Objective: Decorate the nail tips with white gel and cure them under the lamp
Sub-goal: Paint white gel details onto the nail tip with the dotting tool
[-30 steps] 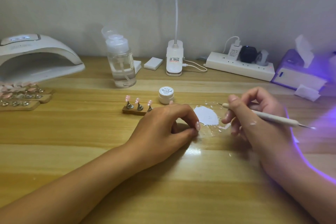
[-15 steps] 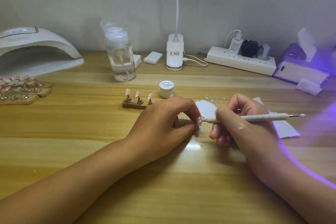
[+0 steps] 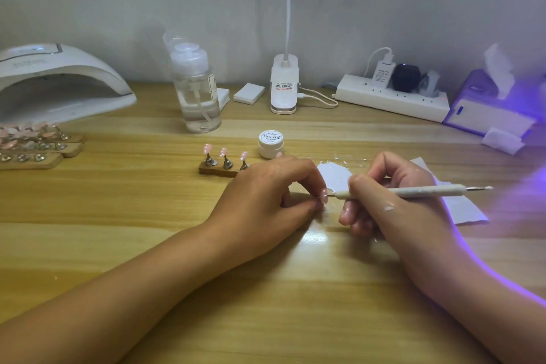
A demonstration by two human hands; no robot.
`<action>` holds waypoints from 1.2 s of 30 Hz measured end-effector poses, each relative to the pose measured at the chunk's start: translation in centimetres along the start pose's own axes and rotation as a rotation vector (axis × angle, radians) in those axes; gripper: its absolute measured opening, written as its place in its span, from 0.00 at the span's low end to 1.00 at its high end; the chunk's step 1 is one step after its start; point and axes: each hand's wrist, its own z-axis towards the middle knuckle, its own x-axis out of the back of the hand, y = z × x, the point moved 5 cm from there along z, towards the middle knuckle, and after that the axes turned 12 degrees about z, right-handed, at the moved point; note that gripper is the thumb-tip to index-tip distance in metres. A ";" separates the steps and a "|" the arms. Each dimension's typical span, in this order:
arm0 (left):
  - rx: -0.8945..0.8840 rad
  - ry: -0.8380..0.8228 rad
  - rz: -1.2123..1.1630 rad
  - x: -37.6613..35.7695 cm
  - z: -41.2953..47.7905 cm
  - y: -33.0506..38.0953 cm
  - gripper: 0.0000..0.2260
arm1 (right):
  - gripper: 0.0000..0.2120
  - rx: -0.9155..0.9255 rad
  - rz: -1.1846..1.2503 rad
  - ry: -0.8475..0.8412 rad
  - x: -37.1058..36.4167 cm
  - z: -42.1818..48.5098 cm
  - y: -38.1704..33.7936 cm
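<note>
Evidently the decorating step: fingers of the left hand (image 3: 266, 201) pinched a pink nail tip (image 3: 324, 196) just in front of the gel jar (image 3: 270, 144); the right hand (image 3: 384, 198) gripped the dotting pen (image 3: 413, 191), point against it. Next likely needed steady strokes.

Left hand (image 3: 266, 201) is rested low, fingers curled, a nail tip (image 3: 324, 195) pinched between thumb and forefinger. Right hand (image 3: 393, 204) is curled round a white tool (image 3: 413, 191), held pen-style, its point at the nail tip. Both bare forearms are extended forward, converging.
</note>
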 end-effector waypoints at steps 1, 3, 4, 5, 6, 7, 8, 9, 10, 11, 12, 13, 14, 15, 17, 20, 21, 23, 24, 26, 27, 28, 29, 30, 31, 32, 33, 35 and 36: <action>0.000 0.000 -0.001 0.0 0.0 0.0 0.06 | 0.12 0.002 0.002 0.003 0.0 0.0 0.0; -0.001 -0.002 -0.004 0.0 0.0 0.0 0.06 | 0.12 0.004 0.003 0.005 0.1 0.0 -0.1; -0.003 -0.001 -0.003 0.0 0.0 0.0 0.06 | 0.12 0.004 0.004 0.004 0.1 0.0 -0.1; -0.004 -0.001 -0.002 0.0 0.0 0.0 0.06 | 0.12 0.003 0.006 0.001 0.0 0.0 -0.1; -0.004 0.000 0.000 0.0 0.0 0.0 0.06 | 0.12 0.002 0.006 -0.002 0.0 0.0 -0.1; -0.005 0.000 0.003 0.0 0.1 0.0 0.06 | 0.12 0.002 0.004 -0.006 0.0 0.0 0.0; -0.004 0.001 0.005 0.0 0.1 -0.1 0.07 | 0.12 0.003 0.000 -0.009 -0.1 0.0 0.0; -0.003 0.002 0.007 0.0 0.0 -0.1 0.07 | 0.12 0.004 -0.005 -0.011 -0.1 0.0 0.0; -0.002 0.001 0.009 0.0 0.0 -0.1 0.07 | 0.12 0.004 -0.008 -0.011 -0.1 0.0 -0.1; -0.002 0.001 0.010 0.0 0.0 -0.1 0.07 | 0.12 0.005 -0.006 -0.009 -0.1 0.0 -0.1; -0.001 0.001 0.012 0.0 0.0 -0.1 0.07 | 0.11 0.006 -0.003 -0.006 -0.1 0.0 -0.1; -0.001 0.000 0.012 0.0 0.0 -0.1 0.07 | 0.11 0.009 -0.001 -0.003 0.0 0.0 -0.1; 0.000 0.001 0.012 0.0 0.0 -0.1 0.07 | 0.11 0.011 0.000 -0.001 0.0 0.0 -0.1; 0.000 0.001 0.011 0.0 0.1 -0.1 0.07 | 0.11 0.012 0.000 -0.001 0.0 0.0 -0.1; -0.001 0.001 0.008 0.0 0.0 -0.1 0.07 | 0.11 0.012 0.000 -0.005 0.0 0.0 -0.1; -0.002 0.000 0.007 0.0 0.0 -0.1 0.07 | 0.11 0.010 -0.004 -0.010 -0.1 0.0 0.0; -0.002 0.000 0.007 0.0 0.0 -0.1 0.07 | 0.11 0.008 -0.004 -0.009 0.0 0.0 0.1; 0.000 0.000 0.007 0.0 0.0 -0.1 0.07 | 0.12 0.007 -0.002 -0.005 0.1 0.1 0.1; 0.000 0.000 0.007 0.0 0.0 -0.1 0.07 | 0.12 0.007 0.000 -0.002 0.1 0.1 0.1; 0.003 -0.001 0.005 0.0 0.0 -0.1 0.07 | 0.12 0.011 0.004 0.003 0.2 0.1 0.1; 0.004 -0.001 0.004 0.0 0.0 -0.1 0.07 | 0.12 0.014 0.004 0.004 0.2 0.1 0.1; 0.005 -0.001 0.003 0.0 0.0 -0.1 0.07 | 0.12 0.015 0.004 0.002 0.2 0.1 0.1; 0.005 -0.001 0.004 0.0 -0.1 -0.1 0.07 | 0.12 0.015 0.005 -0.001 0.1 0.1 0.1; 0.005 -0.001 0.004 0.0 -0.1 -0.1 0.07 | 0.12 0.014 0.008 -0.003 0.1 0.0 0.1; 0.005 -0.001 0.004 0.0 -0.1 -0.1 0.07 | 0.12 0.014 0.009 -0.006 0.0 0.0 0.1; 0.003 0.000 0.004 0.0 -0.1 -0.1 0.07 | 0.12 0.015 0.009 -0.008 0.0 -0.1 0.0; 0.003 0.001 0.004 0.0 -0.1 -0.1 0.07 | 0.12 0.017 0.008 -0.010 0.0 0.0 0.0; 0.003 0.004 0.004 0.0 0.0 -0.1 0.07 | 0.12 0.023 0.021 -0.003 0.1 0.0 0.0; 0.002 0.005 0.005 0.0 0.0 0.0 0.07 | 0.13 0.026 0.035 0.004 0.2 0.1 0.0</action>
